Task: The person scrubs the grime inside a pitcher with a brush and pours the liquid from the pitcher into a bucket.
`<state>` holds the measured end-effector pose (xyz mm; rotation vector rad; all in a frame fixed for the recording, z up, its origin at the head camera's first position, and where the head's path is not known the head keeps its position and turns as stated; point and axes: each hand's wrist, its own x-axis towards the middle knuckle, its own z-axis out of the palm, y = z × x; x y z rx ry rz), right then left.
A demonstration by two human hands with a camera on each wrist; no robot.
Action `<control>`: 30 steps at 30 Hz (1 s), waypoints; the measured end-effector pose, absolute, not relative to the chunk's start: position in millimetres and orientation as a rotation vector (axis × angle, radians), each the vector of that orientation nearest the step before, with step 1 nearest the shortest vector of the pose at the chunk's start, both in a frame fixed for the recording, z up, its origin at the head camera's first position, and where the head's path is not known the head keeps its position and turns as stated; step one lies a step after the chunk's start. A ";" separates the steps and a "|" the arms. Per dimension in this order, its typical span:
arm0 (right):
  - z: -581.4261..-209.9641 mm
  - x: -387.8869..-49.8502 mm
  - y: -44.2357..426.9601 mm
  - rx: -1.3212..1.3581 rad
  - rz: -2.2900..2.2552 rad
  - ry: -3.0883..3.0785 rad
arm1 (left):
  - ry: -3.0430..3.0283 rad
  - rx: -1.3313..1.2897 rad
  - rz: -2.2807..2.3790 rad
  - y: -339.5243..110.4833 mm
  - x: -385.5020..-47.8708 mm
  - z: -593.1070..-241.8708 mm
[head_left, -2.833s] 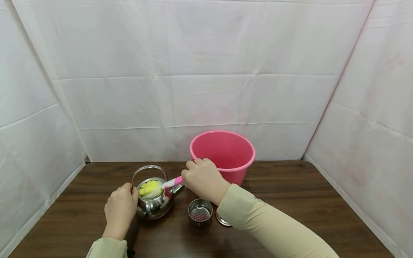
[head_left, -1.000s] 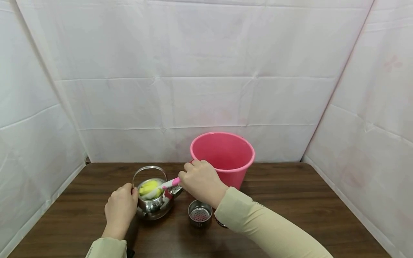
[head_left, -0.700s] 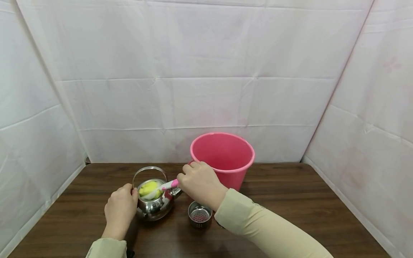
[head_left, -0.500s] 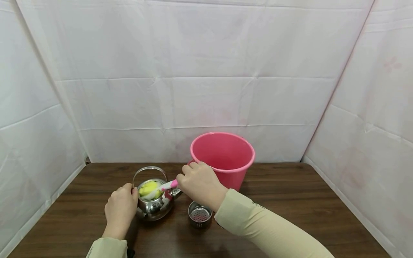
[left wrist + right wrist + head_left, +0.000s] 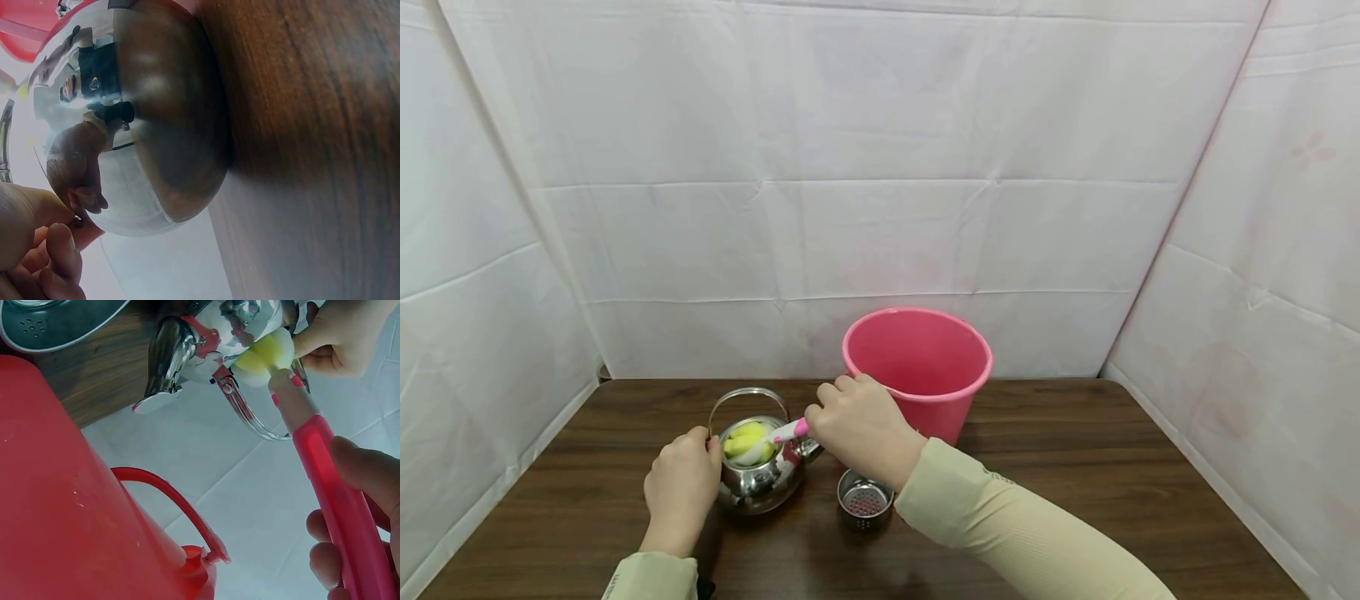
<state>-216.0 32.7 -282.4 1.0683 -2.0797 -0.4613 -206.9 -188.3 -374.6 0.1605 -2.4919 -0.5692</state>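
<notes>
A shiny steel teapot (image 5: 760,487) with a hoop handle (image 5: 748,390) stands lidless on the table, its spout toward the right. My left hand (image 5: 681,483) pinches the teapot at the left foot of the hoop; in the left wrist view the thumb and finger meet by the polished wall. My right hand (image 5: 867,429) grips the pink grip (image 5: 340,506) of a sponge brush, fingers curled round it. The brush slants down to the left, and its yellow and white sponge head (image 5: 748,440) sits in the teapot's mouth. The sponge's lower part is hidden inside.
A pink bucket (image 5: 951,408) stands just behind my right hand, with its bail handle (image 5: 169,490) hanging at the side. A perforated steel strainer (image 5: 865,500) sits right of the teapot, under my right forearm. White sheeting (image 5: 880,233) walls the dark wooden table (image 5: 1075,483).
My right hand has shifted slightly left with the brush, while the sponge stays in the teapot. The sleeve now covers the round metal lid seen earlier. My left hand keeps its place.
</notes>
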 end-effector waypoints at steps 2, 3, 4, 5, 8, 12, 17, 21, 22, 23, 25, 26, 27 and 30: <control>-282.0 -215.9 32.8 1.071 -0.467 -2.084 | -2.493 0.161 -0.568 -188.1 -207.4 -374.7; -281.8 -215.8 33.1 1.071 -0.472 -2.086 | -2.492 0.159 -0.566 -187.8 -207.6 -374.6; -281.7 -215.8 33.4 1.071 -0.476 -2.086 | -2.488 0.158 -0.566 -187.5 -207.8 -374.6; -281.7 -215.7 33.8 1.071 -0.479 -2.086 | -2.486 0.157 -0.566 -187.0 -207.9 -374.6; -282.0 -215.9 35.2 1.065 -0.488 -2.087 | -2.482 0.151 -0.567 -186.0 -208.0 -374.7; -282.5 -216.7 36.3 1.065 -0.472 -2.104 | -2.488 0.148 -0.569 -186.5 -207.5 -374.7; -283.9 -217.8 37.0 1.065 -0.436 -2.102 | -2.488 0.154 -0.576 -188.1 -206.0 -374.5; -288.4 -218.9 37.3 1.070 -0.381 -2.069 | -2.497 0.174 -0.574 -189.5 -202.3 -375.4; -289.4 -219.4 37.4 1.070 -0.366 -2.058 | -2.497 0.174 -0.572 -189.7 -201.6 -375.6; -290.3 -220.0 37.4 1.067 -0.352 -2.047 | -2.492 0.170 -0.571 -189.8 -201.3 -375.6; -291.1 -221.4 37.2 1.061 -0.328 -2.024 | -2.477 0.161 -0.565 -190.0 -201.3 -375.4; -291.1 -221.9 37.2 1.056 -0.320 -2.017 | -2.466 0.156 -0.562 -190.0 -201.6 -375.2; -291.0 -222.4 37.1 1.053 -0.313 -2.013 | -2.457 0.151 -0.559 -190.0 -201.9 -375.0; -289.9 -223.2 36.7 1.046 -0.306 -2.023 | -2.446 0.152 -0.559 -190.2 -202.6 -375.0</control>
